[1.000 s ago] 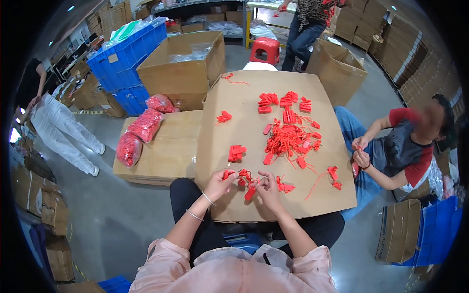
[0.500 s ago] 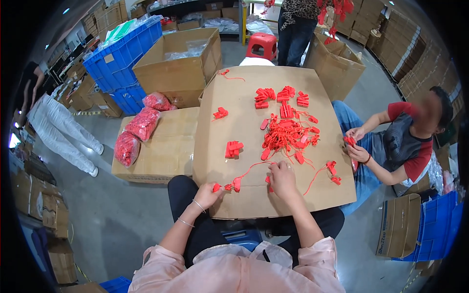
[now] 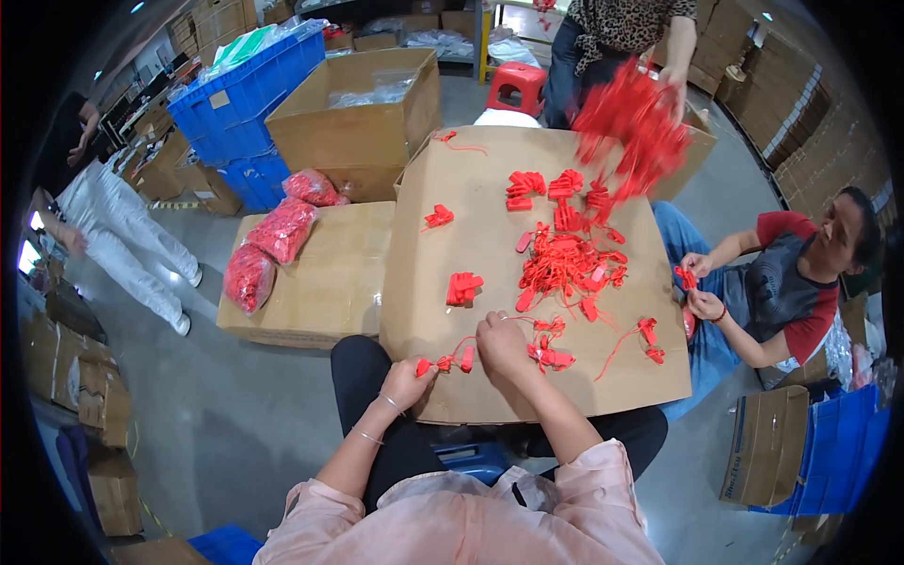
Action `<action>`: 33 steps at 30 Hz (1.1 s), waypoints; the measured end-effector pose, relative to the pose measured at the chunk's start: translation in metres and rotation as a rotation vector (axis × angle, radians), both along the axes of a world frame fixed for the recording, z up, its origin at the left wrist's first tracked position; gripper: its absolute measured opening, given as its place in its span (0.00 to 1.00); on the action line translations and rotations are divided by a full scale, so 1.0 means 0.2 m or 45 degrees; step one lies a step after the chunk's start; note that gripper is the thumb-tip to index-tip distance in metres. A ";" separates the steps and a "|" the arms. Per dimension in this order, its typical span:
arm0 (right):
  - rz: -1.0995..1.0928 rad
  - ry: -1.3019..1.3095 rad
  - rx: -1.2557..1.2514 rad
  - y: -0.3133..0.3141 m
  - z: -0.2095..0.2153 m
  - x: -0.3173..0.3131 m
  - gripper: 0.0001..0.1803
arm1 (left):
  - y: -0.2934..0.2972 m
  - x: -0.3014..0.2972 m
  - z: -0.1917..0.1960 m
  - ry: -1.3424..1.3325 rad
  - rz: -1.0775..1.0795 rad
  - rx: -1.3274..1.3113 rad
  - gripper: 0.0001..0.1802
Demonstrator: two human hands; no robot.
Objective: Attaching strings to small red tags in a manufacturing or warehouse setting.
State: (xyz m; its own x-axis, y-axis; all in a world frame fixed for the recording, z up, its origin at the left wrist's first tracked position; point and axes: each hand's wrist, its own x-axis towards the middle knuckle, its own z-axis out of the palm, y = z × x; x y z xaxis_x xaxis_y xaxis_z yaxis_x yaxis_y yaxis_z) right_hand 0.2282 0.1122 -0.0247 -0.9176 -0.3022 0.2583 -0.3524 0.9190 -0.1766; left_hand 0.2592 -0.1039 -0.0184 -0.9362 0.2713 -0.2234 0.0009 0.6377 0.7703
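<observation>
My left hand (image 3: 408,381) is closed at the near edge of the cardboard-topped table, gripping a small red plastic piece on a red cord (image 3: 443,363). Other small red parts hang on that cord just beside its fingers. To the right, my right hand (image 3: 502,341) has its fingers bent together over the cord, palm down. By its wrist lie some loose red corded pieces (image 3: 551,356). A tangled heap of red corded pieces (image 3: 562,266) sits at the middle right of the table. Small red stacks (image 3: 462,289) rest nearer and farther off.
At the far right a standing person's hand (image 3: 674,87) holds a blurred red bundle (image 3: 629,127) over the tabletop (image 3: 424,273). A seated co-worker (image 3: 786,273) handles a red piece on the right. Bagged red pieces (image 3: 282,231) lie on a carton (image 3: 325,292) at left.
My right hand has moved left, closer to my left hand, and red pieces now show beside its wrist. The standing person has swung a red bundle down over the table's far right.
</observation>
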 end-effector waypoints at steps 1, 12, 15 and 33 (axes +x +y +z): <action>0.048 -0.020 0.158 0.00 -0.01 -0.01 0.07 | 0.01 0.00 0.00 0.006 -0.017 0.011 0.14; -0.346 -0.973 -2.290 0.19 0.10 0.29 0.08 | 0.12 -0.05 0.00 0.097 -0.097 -0.204 0.16; -0.306 -0.893 -2.499 0.23 0.15 0.41 0.13 | 0.15 -0.07 0.02 0.247 0.094 -0.009 0.16; -0.389 -0.396 -2.081 0.22 0.13 0.48 0.05 | 0.39 0.05 0.21 -0.588 -0.046 0.879 0.12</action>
State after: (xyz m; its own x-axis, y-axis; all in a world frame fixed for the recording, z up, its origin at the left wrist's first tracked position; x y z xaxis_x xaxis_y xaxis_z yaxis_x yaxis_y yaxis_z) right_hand 0.3248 0.1561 0.0012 -0.9603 0.2641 -0.0899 0.0191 -0.2590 -0.9657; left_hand 0.2699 -0.0264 0.0242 -0.7793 0.5161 -0.3555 -0.3999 0.0274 0.9162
